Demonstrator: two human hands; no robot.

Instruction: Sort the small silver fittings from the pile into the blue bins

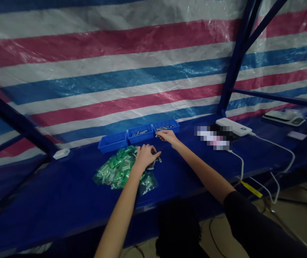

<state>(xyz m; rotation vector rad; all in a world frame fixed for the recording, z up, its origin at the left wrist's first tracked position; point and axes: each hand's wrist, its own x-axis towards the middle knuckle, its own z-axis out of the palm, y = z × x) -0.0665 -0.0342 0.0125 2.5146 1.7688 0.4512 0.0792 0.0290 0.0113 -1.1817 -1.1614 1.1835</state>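
Green and clear plastic bags with small metal parts form a pile (116, 168) on the blue table. My left hand (145, 156) rests over the pile's right side, fingers apart and bent down; small dark metal pieces lie beneath and beside it. My right hand (167, 137) is pinched just in front of the right blue bin (175, 128), which holds small metal parts; what sits between its fingertips is too small to name. The middle blue bin (140, 138) has a few metal pieces, and the left blue bin (113, 143) shows none.
A white power bank (234, 127) with a cable lies to the right, beside a pixelated item (215, 138). Farther right is a white scale (284, 117). A small white box (61, 153) sits at the left. Blue frame posts and a striped sheet stand behind.
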